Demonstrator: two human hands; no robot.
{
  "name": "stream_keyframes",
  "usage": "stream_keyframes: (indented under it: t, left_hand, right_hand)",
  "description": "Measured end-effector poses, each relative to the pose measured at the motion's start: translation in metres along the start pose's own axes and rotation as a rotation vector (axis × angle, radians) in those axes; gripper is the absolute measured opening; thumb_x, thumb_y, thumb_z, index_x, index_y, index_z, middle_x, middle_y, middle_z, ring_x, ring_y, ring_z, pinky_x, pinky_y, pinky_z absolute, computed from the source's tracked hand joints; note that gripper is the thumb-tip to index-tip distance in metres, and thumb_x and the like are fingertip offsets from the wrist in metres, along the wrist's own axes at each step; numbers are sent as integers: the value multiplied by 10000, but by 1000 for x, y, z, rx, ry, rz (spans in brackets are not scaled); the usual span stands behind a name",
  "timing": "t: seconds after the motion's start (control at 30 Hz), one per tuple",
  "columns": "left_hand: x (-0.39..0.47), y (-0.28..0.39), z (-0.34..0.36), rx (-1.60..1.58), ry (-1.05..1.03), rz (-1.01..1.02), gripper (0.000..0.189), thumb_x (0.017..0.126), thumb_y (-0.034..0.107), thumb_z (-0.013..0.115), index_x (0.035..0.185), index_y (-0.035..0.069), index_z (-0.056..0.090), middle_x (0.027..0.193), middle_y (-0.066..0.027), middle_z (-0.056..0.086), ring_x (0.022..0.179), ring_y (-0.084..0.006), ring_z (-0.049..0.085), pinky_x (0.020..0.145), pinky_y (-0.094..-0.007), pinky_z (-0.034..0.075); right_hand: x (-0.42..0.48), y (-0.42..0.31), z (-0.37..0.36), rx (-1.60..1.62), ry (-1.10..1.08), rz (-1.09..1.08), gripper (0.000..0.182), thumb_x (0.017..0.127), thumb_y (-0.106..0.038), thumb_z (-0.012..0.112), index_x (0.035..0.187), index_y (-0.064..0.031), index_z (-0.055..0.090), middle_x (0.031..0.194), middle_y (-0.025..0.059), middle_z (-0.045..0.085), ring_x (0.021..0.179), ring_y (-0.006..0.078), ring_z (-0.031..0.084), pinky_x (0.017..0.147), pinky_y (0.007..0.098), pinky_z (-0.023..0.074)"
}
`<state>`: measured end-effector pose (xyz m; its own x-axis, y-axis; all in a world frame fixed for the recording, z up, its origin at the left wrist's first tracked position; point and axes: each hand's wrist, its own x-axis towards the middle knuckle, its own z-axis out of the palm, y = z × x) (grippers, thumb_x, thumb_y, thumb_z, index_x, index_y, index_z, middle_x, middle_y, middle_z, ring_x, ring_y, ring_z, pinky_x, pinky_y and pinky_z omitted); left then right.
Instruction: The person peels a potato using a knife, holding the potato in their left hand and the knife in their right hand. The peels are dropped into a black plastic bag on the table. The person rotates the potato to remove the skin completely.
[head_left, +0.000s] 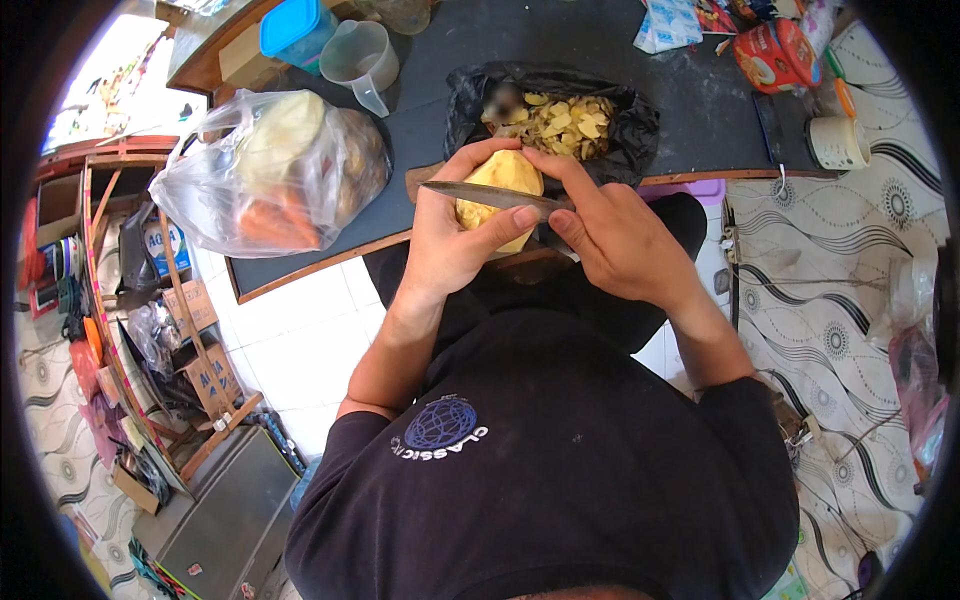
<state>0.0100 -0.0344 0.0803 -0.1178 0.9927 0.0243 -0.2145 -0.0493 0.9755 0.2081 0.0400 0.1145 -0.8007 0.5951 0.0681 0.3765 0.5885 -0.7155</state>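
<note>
My left hand (446, 247) grips a large peeled yellow potato (504, 174) in front of my body. A knife (480, 193) lies across the potato's near side, its blade pointing left. My right hand (626, 232) is shut on the knife at its right end, and the handle is mostly hidden by the fingers. My left thumb rests by the blade, and my right index finger touches the potato's top. Just beyond my hands, an open black plastic bag (637, 135) holds yellow and brown peelings (566, 127).
A clear plastic bag (225, 165) of carrots (277, 221) and other vegetables stands left on the dark table (510, 34). Behind it are a measuring jug (360, 64) and a blue-lidded container (296, 30). Rightward lie a red packet (776, 56), a phone (766, 127) and a white cup (840, 142).
</note>
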Motion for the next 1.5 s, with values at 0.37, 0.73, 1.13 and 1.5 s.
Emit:
stream_keyframes:
  t: [0.37, 0.73, 1.13, 1.5]
  left_hand:
    - [-8, 12, 7, 24, 98, 130, 514, 834, 84, 802, 1289, -29, 594, 1041, -62, 686, 940, -107, 638, 836, -253, 512]
    - [-6, 4, 5, 44, 172, 170, 429, 870, 152, 781, 1224, -42, 637, 964, -63, 698, 869, -103, 635, 794, -240, 501]
    - [-5, -18, 8, 226, 248, 279, 397, 831, 182, 818, 1138, -32, 685, 1047, -116, 720, 946, -174, 667, 844, -302, 511]
    - [13, -43, 8, 12, 244, 214, 672, 804, 92, 824, 1373, -32, 490, 1186, -117, 657, 1059, -169, 639, 912, -302, 522]
  right_hand:
    - [5, -14, 7, -40, 58, -36, 457, 1020, -237, 553, 1434, -81, 439, 642, 168, 635, 581, 396, 638, 575, 521, 476]
    - [9, -16, 24, -96, 175, -52, 455, 1008, -251, 568, 1416, -85, 455, 643, 144, 653, 548, 386, 637, 544, 502, 480]
    - [14, -17, 33, -97, 219, 14, 311, 1014, -243, 547, 1247, -43, 501, 656, 172, 654, 599, 403, 662, 553, 523, 499]
    - [40, 16, 43, 308, 377, 141, 309, 1044, -221, 511, 1291, -44, 454, 788, 260, 644, 770, 477, 654, 686, 511, 481]
